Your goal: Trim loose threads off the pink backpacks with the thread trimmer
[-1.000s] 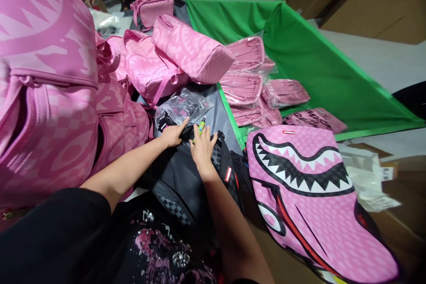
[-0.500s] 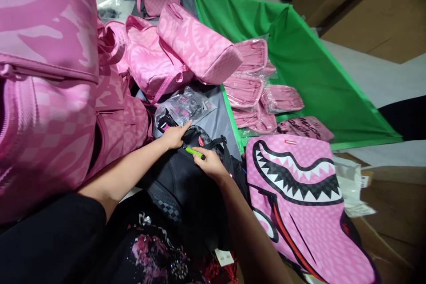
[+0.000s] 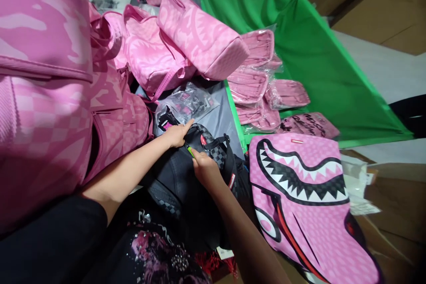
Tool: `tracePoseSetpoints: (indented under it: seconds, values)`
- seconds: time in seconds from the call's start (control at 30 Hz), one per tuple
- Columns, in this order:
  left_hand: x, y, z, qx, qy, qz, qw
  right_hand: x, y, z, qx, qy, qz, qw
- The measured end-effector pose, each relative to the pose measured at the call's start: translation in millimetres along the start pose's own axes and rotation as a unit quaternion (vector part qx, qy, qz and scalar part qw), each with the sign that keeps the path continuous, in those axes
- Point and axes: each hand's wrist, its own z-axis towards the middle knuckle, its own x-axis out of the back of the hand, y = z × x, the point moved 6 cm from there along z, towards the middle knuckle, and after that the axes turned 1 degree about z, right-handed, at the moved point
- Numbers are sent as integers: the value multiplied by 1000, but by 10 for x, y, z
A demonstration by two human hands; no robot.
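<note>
Two bare hands meet at the top of the black backpack [image 3: 196,204]. The fingers of the right hand [image 3: 207,169] grasp a green-handled tool [image 3: 190,151], most of it hidden in the grip; its dark tip points out of those fingers toward the left hand [image 3: 176,136], just beside the left fingers. The left hand lies on the backpack's top edge, index finger stretched out; whether its other fingers pinch the fabric, I cannot tell. A red label [image 3: 203,140] shows on the backpack past the right hand. Just beyond the backpack is a clear plastic bag [image 3: 189,100] with black tags inside. Left of the backpack stands a large pink backpack [image 3: 43,111]; right of it lies a shark-mouth backpack [image 3: 293,213]; beyond, to the right, wrapped pink pouches [image 3: 248,84] sit within green fabric [image 3: 319,80].
</note>
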Motion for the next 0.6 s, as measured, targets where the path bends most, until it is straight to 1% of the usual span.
tracePoseSetpoints:
  seconds: [0.2, 0.3, 0.43, 0.5, 0.53, 0.6]
  values:
    - [-7, -24, 19, 1, -7, -29, 1000, -28, -17, -51, -35, 19, 39, 998]
    - [16, 1, 7, 21, -19, -28, 999, -54, -40, -50, -36, 50, 83, 995]
    - [77, 94, -35, 92, -39, 6, 995, -126, -52, -58, -59, 84, 95, 990]
    - [119, 143, -55, 120, -31, 39, 992, -143, -53, -71, -66, 95, 90, 989]
    - [137, 162, -60, 124, -24, 53, 991, -139, -51, -79, -68, 101, 87, 989]
    - [157, 180, -58, 110, -16, 70, 991, -110, -46, -93, -72, 104, 74, 989]
